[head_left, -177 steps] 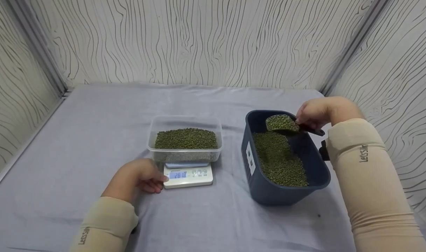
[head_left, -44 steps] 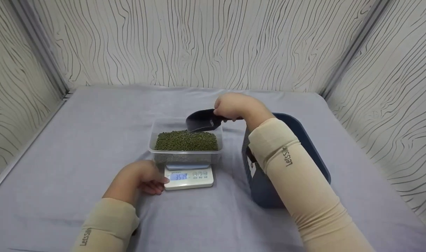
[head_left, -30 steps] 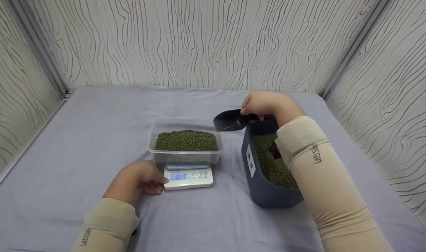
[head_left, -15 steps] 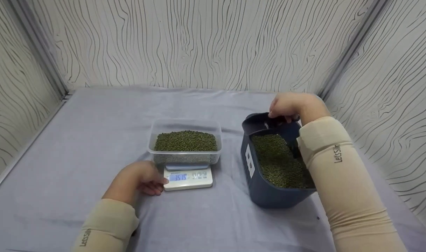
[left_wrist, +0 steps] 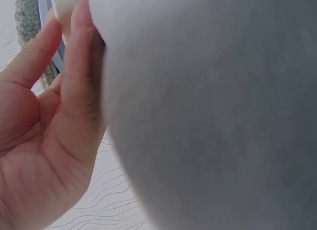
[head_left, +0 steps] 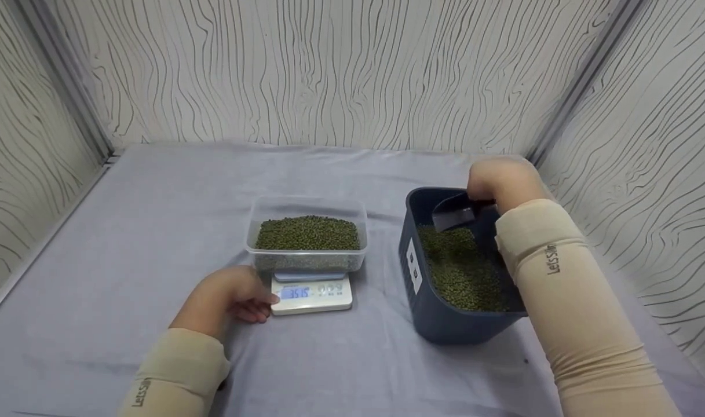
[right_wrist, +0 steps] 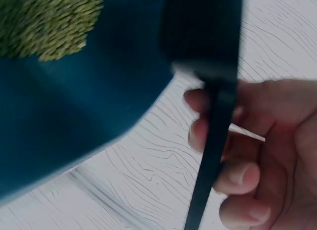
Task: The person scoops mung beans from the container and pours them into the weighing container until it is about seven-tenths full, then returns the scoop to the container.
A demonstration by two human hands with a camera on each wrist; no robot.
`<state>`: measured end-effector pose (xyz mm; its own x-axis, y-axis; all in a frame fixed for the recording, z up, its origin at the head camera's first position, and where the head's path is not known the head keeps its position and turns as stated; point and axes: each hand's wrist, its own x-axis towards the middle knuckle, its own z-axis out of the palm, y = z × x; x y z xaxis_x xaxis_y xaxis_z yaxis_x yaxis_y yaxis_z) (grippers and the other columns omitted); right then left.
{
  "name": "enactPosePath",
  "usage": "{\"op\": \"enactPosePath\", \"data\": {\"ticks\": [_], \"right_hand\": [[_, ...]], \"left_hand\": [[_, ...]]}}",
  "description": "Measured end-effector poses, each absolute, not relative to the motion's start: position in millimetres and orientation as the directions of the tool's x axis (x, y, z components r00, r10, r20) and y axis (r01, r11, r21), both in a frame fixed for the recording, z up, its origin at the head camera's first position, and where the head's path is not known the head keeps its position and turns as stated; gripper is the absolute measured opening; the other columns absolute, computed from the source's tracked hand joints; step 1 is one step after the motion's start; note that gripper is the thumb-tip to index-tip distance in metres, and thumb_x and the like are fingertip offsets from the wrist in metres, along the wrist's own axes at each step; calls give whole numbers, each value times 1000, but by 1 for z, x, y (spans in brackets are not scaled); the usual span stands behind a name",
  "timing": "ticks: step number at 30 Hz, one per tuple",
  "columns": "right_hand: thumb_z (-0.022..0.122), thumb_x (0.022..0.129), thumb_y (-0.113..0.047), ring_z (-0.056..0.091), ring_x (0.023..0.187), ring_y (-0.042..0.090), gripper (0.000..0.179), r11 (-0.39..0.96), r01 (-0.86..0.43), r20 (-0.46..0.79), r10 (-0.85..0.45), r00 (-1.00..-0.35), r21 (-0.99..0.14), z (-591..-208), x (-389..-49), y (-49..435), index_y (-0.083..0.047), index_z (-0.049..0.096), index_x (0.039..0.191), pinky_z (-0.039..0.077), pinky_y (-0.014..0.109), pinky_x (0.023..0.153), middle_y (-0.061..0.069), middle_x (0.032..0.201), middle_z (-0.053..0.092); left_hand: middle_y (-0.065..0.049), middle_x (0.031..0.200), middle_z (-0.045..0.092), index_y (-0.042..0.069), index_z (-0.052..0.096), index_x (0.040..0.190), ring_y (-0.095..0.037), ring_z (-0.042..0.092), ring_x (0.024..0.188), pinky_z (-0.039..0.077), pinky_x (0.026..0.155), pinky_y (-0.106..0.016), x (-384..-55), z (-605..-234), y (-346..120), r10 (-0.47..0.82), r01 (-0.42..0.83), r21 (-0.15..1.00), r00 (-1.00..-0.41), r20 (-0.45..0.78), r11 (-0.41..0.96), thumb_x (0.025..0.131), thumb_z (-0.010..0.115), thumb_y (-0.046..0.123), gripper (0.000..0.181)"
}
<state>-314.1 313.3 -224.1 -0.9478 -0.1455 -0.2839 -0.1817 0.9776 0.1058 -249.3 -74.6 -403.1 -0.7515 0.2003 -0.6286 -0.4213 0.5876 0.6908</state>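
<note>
My right hand (head_left: 491, 179) grips the handle of a black scoop (head_left: 453, 212), its fingers curled round the handle in the right wrist view. The scoop is inside the back part of a dark blue bin (head_left: 453, 327), over green mung beans (head_left: 468, 278); no beans show in it. To the left, a clear plastic container (head_left: 309, 263) with more mung beans (head_left: 306, 233) sits on a white digital kitchen scale (head_left: 335, 301). With thumb and forefinger, my left hand (head_left: 245, 292) pinches the scale's near left corner, beside the lit display.
A grey cloth (head_left: 172, 191) covers the table. Patterned panels (head_left: 340, 69) rise behind and at both sides, joined by metal posts. One small dark speck (head_left: 526, 361) lies on the cloth to the right of the bin's front.
The scoop, full earlier, was tipped over the clear container, then carried back right and lowered into the bin. The scale's reading rose from about 281 to about 351. The left hand stayed put.
</note>
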Motion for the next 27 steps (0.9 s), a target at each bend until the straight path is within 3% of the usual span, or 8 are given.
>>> {"op": "enactPosePath", "data": {"ticks": [2, 5, 11, 16, 21, 27], "right_hand": [[48, 79, -7, 48, 63, 23, 19, 959, -178, -219, -129, -967, 221, -230, -315, 311, -9, 52, 61, 45, 37, 56, 8, 69, 54], [47, 83, -6, 52, 73, 28, 18, 948, -128, -196, -71, -978, 291, -242, -319, 305, -5, 58, 69, 47, 46, 61, 15, 83, 59], [41, 92, -5, 59, 87, 30, 25, 918, -41, -171, 29, -985, 393, -266, -327, 295, 3, 65, 93, 49, 41, 63, 20, 100, 62], [40, 92, -3, 60, 88, 32, 26, 923, -37, -164, 28, -986, 383, -280, -330, 294, 6, 64, 93, 51, 42, 62, 21, 99, 62], [45, 89, -2, 59, 89, 36, 21, 944, -85, -240, -6, -971, 318, -287, -331, 300, 6, 64, 92, 52, 48, 67, 24, 100, 61], [49, 82, 0, 55, 76, 30, 15, 948, -180, -304, -95, -948, 263, -290, -332, 306, -1, 61, 72, 50, 46, 62, 22, 93, 61]], "left_hand": [[-6, 65, 62, -1, 63, 75, -12, 61, 57, 54, 58, -25, -249, -402, -75, 205, -422, 688, -746, -634, 591, 82, 68, 14, 17], [-6, 65, 62, 0, 63, 75, -11, 61, 57, 54, 58, -25, -249, -402, -75, 199, -421, 682, -746, -635, 598, 83, 67, 14, 17], [-6, 66, 62, -1, 64, 76, -11, 61, 56, 54, 56, -24, -249, -404, -73, 172, -417, 670, -758, -629, 614, 83, 68, 15, 17], [-6, 66, 62, -1, 65, 76, -11, 61, 55, 54, 55, -24, -249, -404, -71, 170, -415, 666, -758, -630, 620, 83, 68, 16, 18], [-6, 66, 63, -1, 64, 76, -11, 61, 56, 54, 56, -24, -250, -404, -72, 167, -421, 664, -755, -634, 618, 83, 67, 15, 18], [-6, 66, 63, -1, 64, 75, -11, 61, 56, 54, 55, -24, -251, -402, -73, 156, -429, 658, -754, -638, 619, 83, 68, 14, 17]]}}
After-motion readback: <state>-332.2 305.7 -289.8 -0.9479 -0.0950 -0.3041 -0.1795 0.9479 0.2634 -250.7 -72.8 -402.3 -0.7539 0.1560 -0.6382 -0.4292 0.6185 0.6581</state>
